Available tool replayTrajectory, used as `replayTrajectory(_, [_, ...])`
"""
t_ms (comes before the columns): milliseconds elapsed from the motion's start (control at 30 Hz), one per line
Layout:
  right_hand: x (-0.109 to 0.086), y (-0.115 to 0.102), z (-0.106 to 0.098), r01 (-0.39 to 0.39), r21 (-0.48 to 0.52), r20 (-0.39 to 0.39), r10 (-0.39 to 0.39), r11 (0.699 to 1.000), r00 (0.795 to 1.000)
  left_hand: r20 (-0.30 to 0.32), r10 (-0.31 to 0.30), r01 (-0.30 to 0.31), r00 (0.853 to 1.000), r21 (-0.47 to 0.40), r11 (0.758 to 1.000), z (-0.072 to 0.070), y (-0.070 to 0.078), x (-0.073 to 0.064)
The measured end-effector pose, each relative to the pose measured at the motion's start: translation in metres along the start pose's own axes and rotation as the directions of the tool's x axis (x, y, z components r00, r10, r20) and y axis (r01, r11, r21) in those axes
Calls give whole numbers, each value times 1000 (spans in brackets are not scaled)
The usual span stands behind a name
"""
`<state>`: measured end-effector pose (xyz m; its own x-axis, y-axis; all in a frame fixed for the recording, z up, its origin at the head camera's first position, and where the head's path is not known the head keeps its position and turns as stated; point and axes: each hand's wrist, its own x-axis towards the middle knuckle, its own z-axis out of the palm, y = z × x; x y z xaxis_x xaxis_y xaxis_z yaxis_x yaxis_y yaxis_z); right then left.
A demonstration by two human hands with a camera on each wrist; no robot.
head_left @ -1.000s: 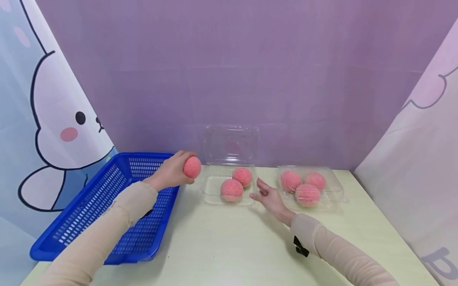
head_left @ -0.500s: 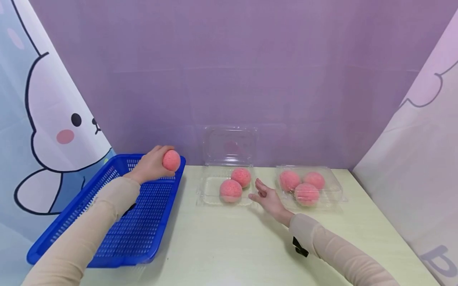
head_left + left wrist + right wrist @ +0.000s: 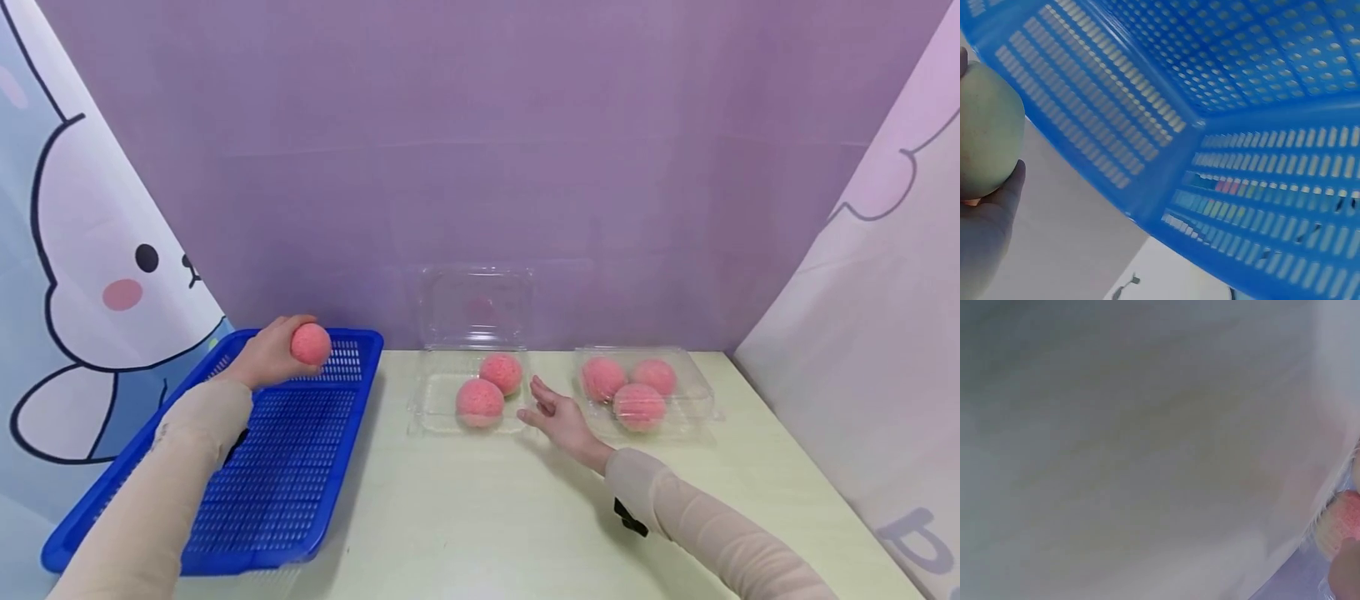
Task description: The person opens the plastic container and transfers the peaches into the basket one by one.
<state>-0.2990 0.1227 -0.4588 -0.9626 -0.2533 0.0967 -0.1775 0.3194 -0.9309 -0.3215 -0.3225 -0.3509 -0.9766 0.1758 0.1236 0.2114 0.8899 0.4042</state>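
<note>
My left hand [image 3: 266, 354] holds a round pink peach [image 3: 311, 344] over the far part of a blue plastic basket [image 3: 326, 467]. In the left wrist view the peach [image 3: 988, 131] shows a pale yellow-green side, with fingers curved against it. My right hand [image 3: 564, 427], fingers loosely bent and holding nothing, hovers at the right edge of an open clear clamshell box [image 3: 438, 400]. Two peaches [image 3: 480, 403] lie in that box, and its lid [image 3: 476, 304] stands up behind. At the right wrist view's edge, part of a peach [image 3: 1340, 522] shows beside a finger.
Right of my right hand, a second clear clamshell box [image 3: 693, 392] holds three peaches [image 3: 639, 407] under its lid. A purple cloth [image 3: 480, 167] hangs behind the pale table [image 3: 450, 517]. Printed cloths stand at both sides.
My left hand has carried the peach leftward, from beside the open box to above the basket. My right hand has kept its place by the open box.
</note>
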Motion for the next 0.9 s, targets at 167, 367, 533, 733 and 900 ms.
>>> replayTrajectory(167, [-11, -20, -2, -2, -33, 11, 3, 999, 1000, 10, -22, 22, 1000, -2, 1000, 4, -11, -1])
replayTrajectory(367, [2, 6, -3, 19, -22, 2, -19, 1000, 1000, -2, -42, 42, 999, -8, 999, 7, -20, 1])
replayTrajectory(533, [6, 12, -2, 32, -38, -9, -32, 999, 999, 4, -55, 55, 998, -16, 998, 11, -30, 3])
replayTrajectory(733, [6, 9, 0, 34, -13, 6, -34, 999, 999, 3, -93, 93, 996, -16, 995, 15, -45, 2])
replayTrajectory(900, [3, 8, 1, 41, -35, -6, -41, 999, 999, 13, -123, 122, 992, 22, 992, 23, -57, -3])
